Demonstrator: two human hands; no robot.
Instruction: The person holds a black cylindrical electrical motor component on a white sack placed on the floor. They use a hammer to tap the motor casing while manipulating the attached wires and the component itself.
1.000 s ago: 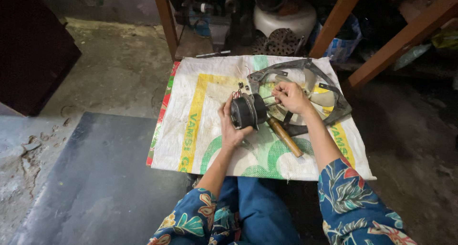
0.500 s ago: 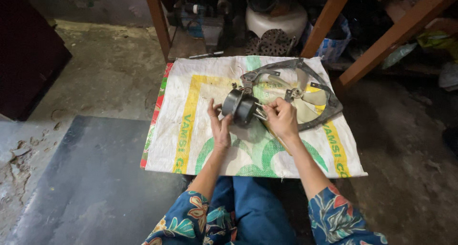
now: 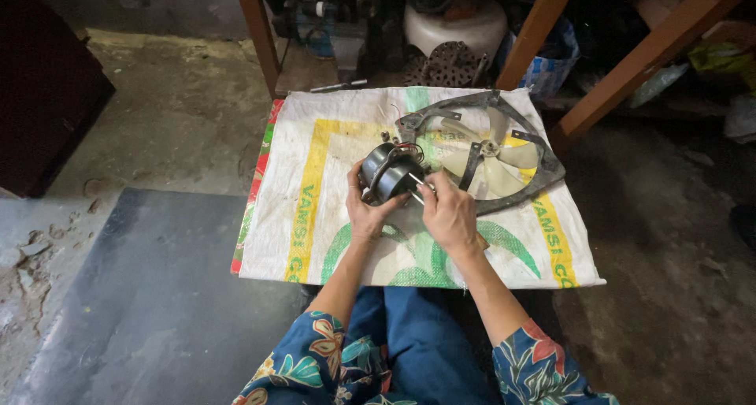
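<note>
The right hand (image 3: pixel 450 213) has come back from the fan frame and now sits just in front of the small black motor (image 3: pixel 391 173). One second ago it was up on the frame, and a wooden handle lay on the sack. Now only a bit of that handle shows, under the right hand.

The left hand (image 3: pixel 367 209) holds the motor from the near side. Its fingers are curled around the round body, and the thumb is on the left side of it. The motor is held a little above the white sack (image 3: pixel 315 216), near the middle of it. Red wires show on top of the motor. A thin metal shaft sticks out of the motor toward the right hand.

The right hand's fingers are bent close together around a thin metal tool at the shaft. I cannot tell if the tool touches the motor.

The grey fan frame (image 3: pixel 543 172) lies flat on the sack, just right of the motor. Pale fan blades (image 3: pixel 504 161) sit inside the frame.

The sack is spread on the floor. Brown wooden legs (image 3: pixel 256 27) stand behind the sack. A round white pot (image 3: pixel 457 23) sits behind the sack too.
</note>
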